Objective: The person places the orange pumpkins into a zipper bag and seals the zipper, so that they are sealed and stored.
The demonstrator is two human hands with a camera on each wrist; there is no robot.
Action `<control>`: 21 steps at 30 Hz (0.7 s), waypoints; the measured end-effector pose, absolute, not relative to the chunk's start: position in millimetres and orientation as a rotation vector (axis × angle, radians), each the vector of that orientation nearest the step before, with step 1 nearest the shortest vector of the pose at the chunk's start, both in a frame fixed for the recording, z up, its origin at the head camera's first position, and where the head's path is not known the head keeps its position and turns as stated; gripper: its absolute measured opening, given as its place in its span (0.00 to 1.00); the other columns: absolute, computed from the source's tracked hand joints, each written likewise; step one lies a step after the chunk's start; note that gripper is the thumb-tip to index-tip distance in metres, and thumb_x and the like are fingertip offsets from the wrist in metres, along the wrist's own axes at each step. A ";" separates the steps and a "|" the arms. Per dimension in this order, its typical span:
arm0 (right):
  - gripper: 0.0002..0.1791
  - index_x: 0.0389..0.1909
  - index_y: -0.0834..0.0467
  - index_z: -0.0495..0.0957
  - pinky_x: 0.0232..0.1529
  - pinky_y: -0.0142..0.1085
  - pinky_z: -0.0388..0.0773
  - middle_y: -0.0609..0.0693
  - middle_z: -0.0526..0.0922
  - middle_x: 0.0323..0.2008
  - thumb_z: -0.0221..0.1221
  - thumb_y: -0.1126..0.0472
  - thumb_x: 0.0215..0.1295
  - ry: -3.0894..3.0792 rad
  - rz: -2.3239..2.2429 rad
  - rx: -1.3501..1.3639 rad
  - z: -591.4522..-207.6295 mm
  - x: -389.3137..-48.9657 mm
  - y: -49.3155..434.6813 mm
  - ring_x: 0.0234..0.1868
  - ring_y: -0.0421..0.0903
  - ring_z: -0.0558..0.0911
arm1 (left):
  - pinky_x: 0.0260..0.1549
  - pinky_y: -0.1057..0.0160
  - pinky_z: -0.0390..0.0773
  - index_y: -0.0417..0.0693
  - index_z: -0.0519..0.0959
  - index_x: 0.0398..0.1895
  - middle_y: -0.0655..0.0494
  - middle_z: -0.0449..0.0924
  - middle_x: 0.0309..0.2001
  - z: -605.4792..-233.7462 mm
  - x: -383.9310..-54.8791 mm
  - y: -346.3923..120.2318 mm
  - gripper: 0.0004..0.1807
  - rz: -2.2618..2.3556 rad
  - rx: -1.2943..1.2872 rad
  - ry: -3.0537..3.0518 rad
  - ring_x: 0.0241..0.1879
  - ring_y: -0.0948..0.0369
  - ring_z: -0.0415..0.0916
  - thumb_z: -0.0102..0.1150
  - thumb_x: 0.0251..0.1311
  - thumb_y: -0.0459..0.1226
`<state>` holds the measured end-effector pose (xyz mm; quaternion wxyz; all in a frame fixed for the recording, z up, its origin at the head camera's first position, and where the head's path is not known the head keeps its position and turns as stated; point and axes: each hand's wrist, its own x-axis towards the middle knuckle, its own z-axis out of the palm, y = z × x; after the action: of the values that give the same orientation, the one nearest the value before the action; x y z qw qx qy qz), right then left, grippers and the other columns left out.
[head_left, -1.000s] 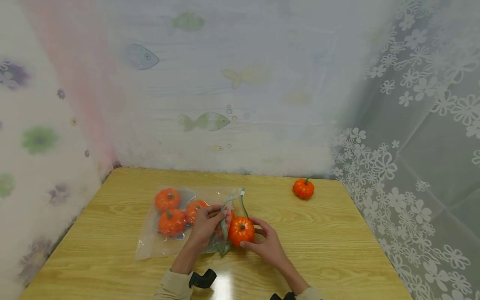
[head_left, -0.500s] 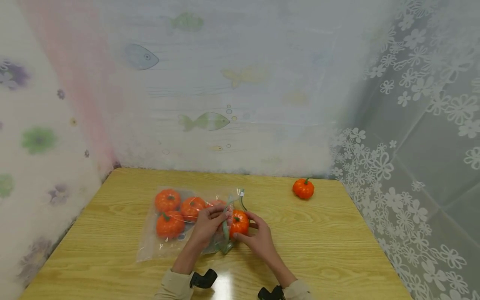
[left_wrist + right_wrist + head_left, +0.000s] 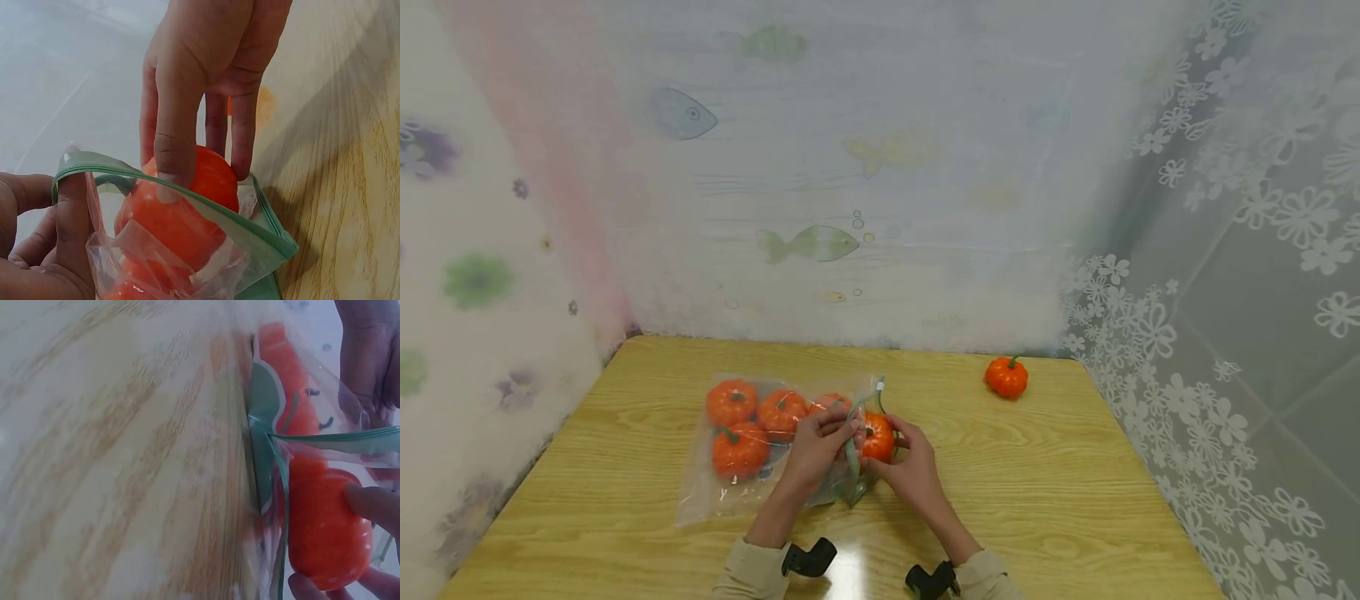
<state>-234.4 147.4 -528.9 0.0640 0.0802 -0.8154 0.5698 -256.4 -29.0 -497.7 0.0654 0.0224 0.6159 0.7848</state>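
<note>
A clear zip bag (image 3: 696,504) with green edging at its mouth lies on the table, several small orange pumpkins (image 3: 740,450) inside it. My left hand (image 3: 811,454) pinches the upper lip of the bag's mouth between fingers and thumb, lifting it. Fingers and thumb of my right hand (image 3: 917,471) grip another small pumpkin (image 3: 880,437) from its right side. In the left wrist view this gripped pumpkin (image 3: 209,181) sits partly within the raised green-edged opening, its green stem toward my left hand (image 3: 72,231). Its far side is hidden behind the plastic.
One loose pumpkin (image 3: 1006,377) stands near the back right of the wood-grain table (image 3: 1037,500). A patterned curtain (image 3: 880,308) hangs along the table's back edge, with more curtain on both sides.
My right hand has moved left with its pumpkin, taking it from the bag's mouth into the opening. The pumpkins inside have shifted slightly. My left hand has kept its pinch on the lip.
</note>
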 end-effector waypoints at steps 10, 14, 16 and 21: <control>0.39 0.71 0.69 0.67 0.46 0.37 0.86 0.66 0.71 0.67 0.71 0.66 0.60 -2.573 1.808 0.408 -522.6 -232.3 153.2 0.57 0.63 0.78 | 0.31 0.65 0.86 0.25 0.77 0.54 0.41 0.85 0.39 -495.1 -256.9 -28.9 0.13 2.351 0.135 1.900 0.30 0.63 0.85 0.58 0.71 0.27; 0.39 0.72 0.66 0.67 0.46 0.39 0.86 0.66 0.71 0.67 0.71 0.66 0.61 -2.624 1.806 0.444 -520.4 -233.9 156.4 0.57 0.64 0.79 | 0.32 0.64 0.87 0.27 0.78 0.53 0.41 0.86 0.39 -495.3 -257.2 -29.4 0.13 2.349 0.107 1.891 0.30 0.62 0.85 0.58 0.70 0.28; 0.39 0.72 0.66 0.68 0.46 0.40 0.86 0.66 0.72 0.66 0.71 0.65 0.61 -2.638 1.786 0.454 -520.5 -234.7 156.8 0.56 0.63 0.80 | 0.32 0.64 0.87 0.27 0.78 0.53 0.42 0.86 0.39 -495.3 -256.8 -29.8 0.13 2.346 0.100 1.885 0.29 0.61 0.85 0.59 0.70 0.28; 0.37 0.69 0.69 0.70 0.45 0.42 0.87 0.67 0.75 0.63 0.71 0.67 0.59 -2.587 1.735 0.427 -523.0 -235.4 151.7 0.53 0.63 0.82 | 0.32 0.63 0.87 0.27 0.77 0.53 0.43 0.85 0.38 -495.4 -255.3 -30.6 0.13 2.333 0.127 1.874 0.30 0.61 0.85 0.60 0.70 0.28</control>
<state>-235.4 151.7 -523.0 -0.0011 0.1357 -0.8228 0.5519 -255.3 -30.6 -495.4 0.0729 0.0424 0.6240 0.7768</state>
